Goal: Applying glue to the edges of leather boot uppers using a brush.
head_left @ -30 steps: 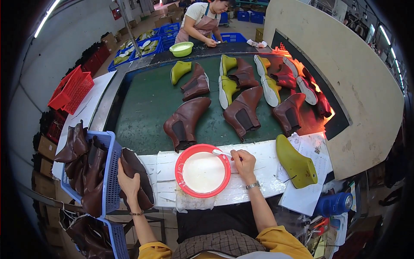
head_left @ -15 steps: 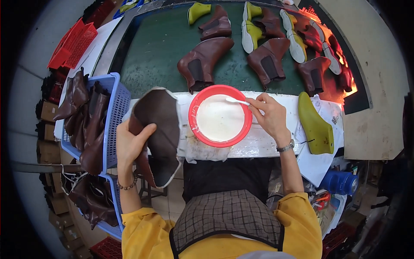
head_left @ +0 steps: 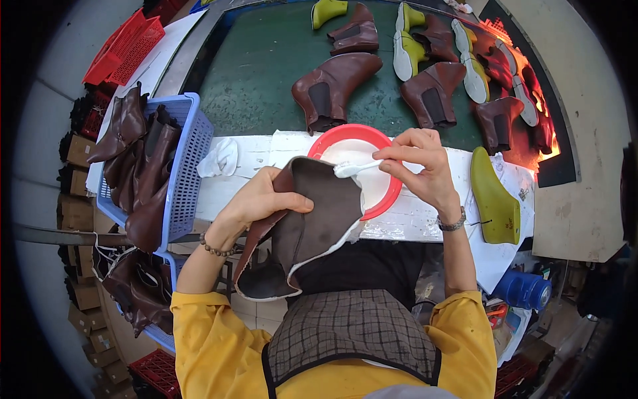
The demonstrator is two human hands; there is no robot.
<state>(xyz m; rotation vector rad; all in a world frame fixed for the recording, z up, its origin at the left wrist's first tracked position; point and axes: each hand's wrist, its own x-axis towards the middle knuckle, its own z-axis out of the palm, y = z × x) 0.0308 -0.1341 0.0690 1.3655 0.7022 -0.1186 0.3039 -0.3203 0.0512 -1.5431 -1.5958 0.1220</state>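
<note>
My left hand (head_left: pixel 266 199) grips a brown leather boot upper (head_left: pixel 312 213) turned so its dark lining faces up, thumb on the lining. White liquid coats part of its edge. Between the fingers of my right hand (head_left: pixel 425 166) is a small white brush (head_left: pixel 365 167), its bristle end touching the upper's edge near the top. Partly behind the upper stands a red bowl (head_left: pixel 392 193) of white liquid (head_left: pixel 375 185) on the white work surface (head_left: pixel 399 229). A crumpled white cloth (head_left: pixel 219 158) lies left of my left hand.
Blue baskets (head_left: pixel 189 169) of brown uppers stand at the left. On the green belt (head_left: pixel 252 86) lie brown boot uppers (head_left: pixel 332 86) and yellow-green lasts (head_left: pixel 409 53), near an orange glow (head_left: pixel 551 133) at far right. A larger green last (head_left: pixel 495 199) rests right of my right hand.
My left hand has brought the upper rightward, in front of the bowl. My right hand has lifted the brush out of the bowl onto the upper's edge. The view has shifted slightly.
</note>
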